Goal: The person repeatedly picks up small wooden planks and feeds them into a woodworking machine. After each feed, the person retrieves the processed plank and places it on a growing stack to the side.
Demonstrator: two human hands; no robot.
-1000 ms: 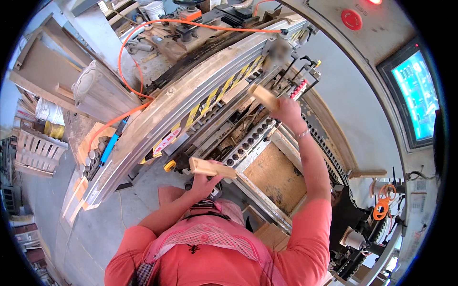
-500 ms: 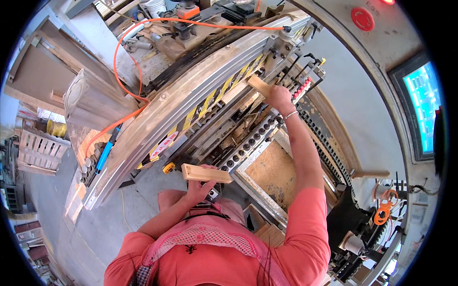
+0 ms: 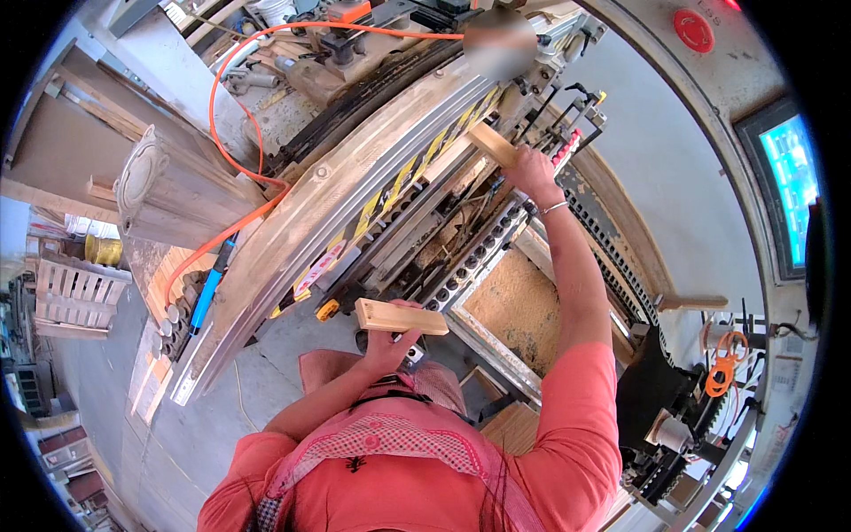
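My left hand (image 3: 386, 351) is closed around a short pale wooden block (image 3: 403, 318), held level in front of my waist at the near end of the machine. Out over the machine bed, my right hand (image 3: 537, 176) grips the near end of another wooden block (image 3: 492, 144). That block's far end reaches the work slot beside the yellow-and-black striped rail (image 3: 390, 199); whether it rests on anything there I cannot tell. A row of black round rollers (image 3: 470, 264) runs below my right forearm.
A bin of sawdust (image 3: 514, 306) lies under my right arm. On the left are a long wooden beam (image 3: 301, 195), an orange hose (image 3: 213, 106) and a blue air gun (image 3: 206, 297). A control panel with a screen (image 3: 787, 182) and red button (image 3: 693, 31) stands right.
The view has shifted slightly, so most things sit a little farther right. Both hands keep their blocks. A blurred round shape now shows at the far end of the beam.
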